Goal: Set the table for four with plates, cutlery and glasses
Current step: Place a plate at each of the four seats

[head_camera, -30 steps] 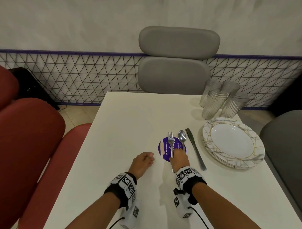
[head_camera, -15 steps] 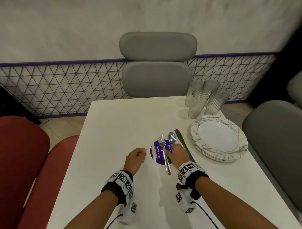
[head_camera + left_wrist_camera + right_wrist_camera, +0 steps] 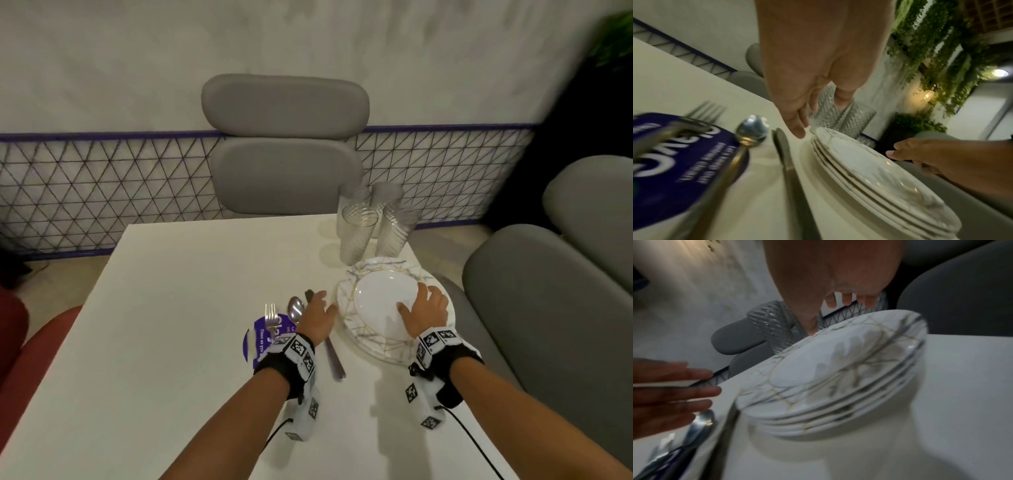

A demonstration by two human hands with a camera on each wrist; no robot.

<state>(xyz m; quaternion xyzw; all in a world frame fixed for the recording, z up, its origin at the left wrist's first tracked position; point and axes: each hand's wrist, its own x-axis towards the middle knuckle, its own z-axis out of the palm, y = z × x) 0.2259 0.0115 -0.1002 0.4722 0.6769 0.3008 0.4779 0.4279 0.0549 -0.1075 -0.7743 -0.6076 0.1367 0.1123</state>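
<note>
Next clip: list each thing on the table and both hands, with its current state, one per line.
Stack of plates: stacked on table, not yet dealt out.
Glasses: upright, clustered behind the plates.
Fork: lying on purple sticker.
Spoon: lying beside fork.
Knife: flat, between spoon and plates.
Left hand: open, empty, beside the plates' rim.
Right hand: open, fingers spread over the top plate; contact unclear.

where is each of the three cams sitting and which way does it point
Head: looks down and forward over the table; both forearms, left hand, right hand show.
Left wrist: low beside the cutlery, looks along the left palm toward the plate stack.
Right wrist: above the stack, looks along the right palm.
Shared: each wrist view catches the other hand and the glasses.
</note>
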